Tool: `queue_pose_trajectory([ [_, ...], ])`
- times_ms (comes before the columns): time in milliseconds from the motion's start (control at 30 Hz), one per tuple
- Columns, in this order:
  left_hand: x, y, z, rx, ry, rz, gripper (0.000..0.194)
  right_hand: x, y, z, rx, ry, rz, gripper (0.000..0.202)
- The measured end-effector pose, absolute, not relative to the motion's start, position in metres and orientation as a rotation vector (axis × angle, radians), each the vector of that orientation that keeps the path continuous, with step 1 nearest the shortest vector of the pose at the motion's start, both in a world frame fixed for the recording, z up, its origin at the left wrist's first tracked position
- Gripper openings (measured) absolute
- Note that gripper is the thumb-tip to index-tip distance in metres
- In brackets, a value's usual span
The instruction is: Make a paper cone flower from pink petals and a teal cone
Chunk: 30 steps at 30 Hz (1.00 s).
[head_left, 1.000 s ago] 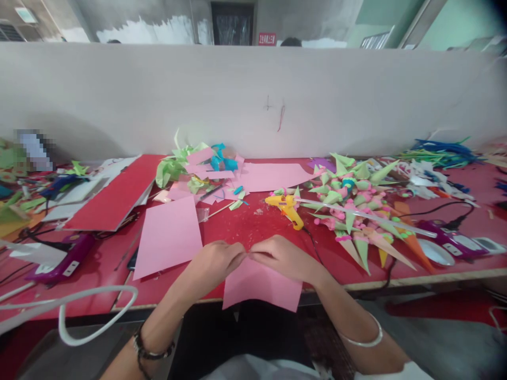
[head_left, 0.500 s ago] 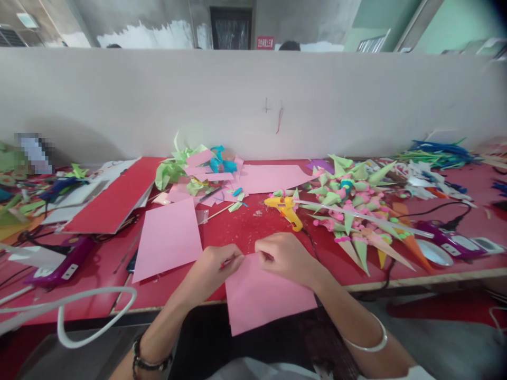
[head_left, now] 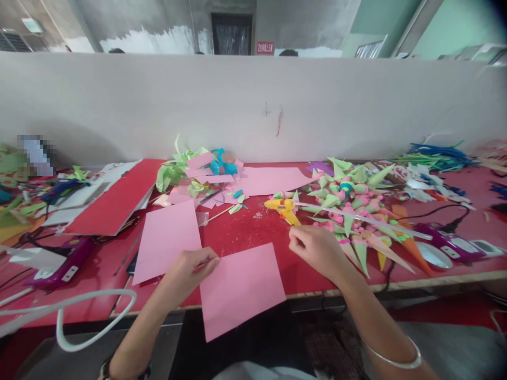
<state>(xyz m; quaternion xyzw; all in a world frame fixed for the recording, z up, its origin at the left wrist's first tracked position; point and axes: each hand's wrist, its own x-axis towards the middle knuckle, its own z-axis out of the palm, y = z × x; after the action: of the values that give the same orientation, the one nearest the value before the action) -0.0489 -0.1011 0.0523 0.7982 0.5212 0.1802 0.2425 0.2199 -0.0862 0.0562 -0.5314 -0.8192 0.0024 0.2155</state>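
Observation:
A pink paper sheet [head_left: 243, 290] hangs partly over the table's front edge, its upper left corner pinched by my left hand [head_left: 200, 266]. My right hand [head_left: 315, 248] is off the sheet, to its right, fingers curled together; whether they hold anything small is hidden. Just beyond that hand lies a yellow glue gun [head_left: 284, 209] with a long clear glue stick [head_left: 364, 219] in its back. A second pink sheet [head_left: 166, 237] lies flat to the left of my left hand.
Green and pink paper cones [head_left: 358, 200] are heaped at right. Paper scraps [head_left: 198, 169] lie at the back. A red board [head_left: 119, 198] is at left, beyond a purple power strip [head_left: 73, 266]; another purple strip [head_left: 451, 240] is at right. A white tube [head_left: 95, 295] loops front left.
My right hand has let go of the sheet's top edge and moved right. My left hand has moved left with the sheet still in its fingers.

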Motion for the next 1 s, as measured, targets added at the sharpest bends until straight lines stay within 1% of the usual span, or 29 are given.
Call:
queue_pose_trajectory([
  [133, -0.046, -0.102, 0.049, 2.214, 1.399, 0.498, 0.029, 0.202, -0.093, 0.054, -1.159, -2.332, 0.164, 0.014],
  [200, -0.043, -0.101, 0.048, 2.246, 1.389, 0.483, 0.03, 0.191, -0.095, 0.054, -1.096, -2.43, 0.233, 0.015],
  [267, -0.041, -0.099, 0.047, 2.36, 1.403, 0.432, 0.029, 0.183, -0.095, 0.054, -1.137, -2.508, 0.273, 0.015],
  [333, -0.038, -0.097, 0.044, 2.565, 1.427, 0.394, 0.026, 0.179, -0.094, 0.053, -1.217, -2.543, 0.281, 0.023],
  [500, -0.018, -0.096, 0.038, 2.939, 1.312, 0.532, 0.019, 0.172, -0.094, 0.047, -1.254, -2.555, 0.288, 0.027],
  [633, -0.005, -0.1, 0.035, 3.043, 1.304, 0.702, 0.023, 0.168, -0.093, 0.044, -1.172, -2.501, 0.463, 0.025],
  [767, -0.006, -0.101, 0.036, 3.1, 1.276, 0.818, 0.024, 0.17, -0.093, 0.047, -1.095, -2.424, 0.655, 0.029],
  [833, -0.009, -0.1, 0.037, 3.108, 1.266, 0.823, 0.025, 0.174, -0.093, 0.049, -1.074, -2.393, 0.715, 0.03],
  [1000, -0.022, -0.097, 0.037, 3.094, 1.321, 0.689, 0.023, 0.186, -0.093, 0.053, -1.068, -2.365, 0.815, 0.029],
])
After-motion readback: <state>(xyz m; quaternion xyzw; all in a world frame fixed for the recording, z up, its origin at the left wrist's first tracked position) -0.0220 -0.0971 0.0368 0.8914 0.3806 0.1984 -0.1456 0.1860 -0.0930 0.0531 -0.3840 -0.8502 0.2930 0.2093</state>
